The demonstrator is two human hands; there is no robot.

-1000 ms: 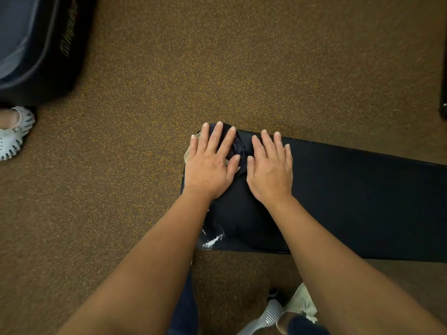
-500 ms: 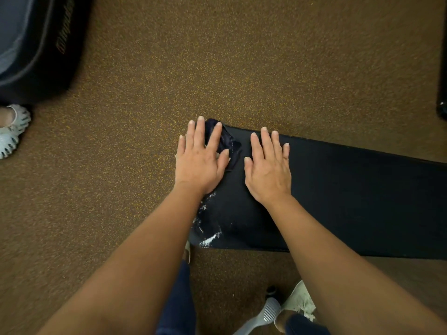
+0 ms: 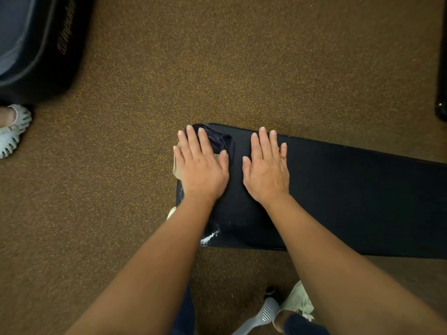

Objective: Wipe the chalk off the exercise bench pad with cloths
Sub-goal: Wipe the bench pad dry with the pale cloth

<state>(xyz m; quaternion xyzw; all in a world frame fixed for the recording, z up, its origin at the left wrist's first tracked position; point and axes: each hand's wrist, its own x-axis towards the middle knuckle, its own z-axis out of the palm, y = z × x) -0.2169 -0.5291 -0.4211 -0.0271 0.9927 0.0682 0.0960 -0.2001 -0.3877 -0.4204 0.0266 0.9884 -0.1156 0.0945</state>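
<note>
The black bench pad (image 3: pixel 350 197) runs from centre to right, with white chalk (image 3: pixel 210 236) smeared at its near left corner, partly hidden by the left forearm. On the far left corner a dark cloth (image 3: pixel 217 139) and a beige cloth (image 3: pixel 177 169) lie under the flat left hand (image 3: pixel 202 168). The right hand (image 3: pixel 266 170) rests flat just beside, fingers straight. On the speckled brown floor (image 3: pixel 217 68) a white sandal (image 3: pixel 12 131) sits left, below dark padded equipment (image 3: pixel 36 44).

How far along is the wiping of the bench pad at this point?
Done: the bench pad right of the hands looks dark and chalk-free. In hand: the left hand presses flat on a dark cloth and a beige cloth at the pad's end; the right hand lies flat beside it. Left: a white chalk smear at the near corner, plus faint specks along the end edge.
</note>
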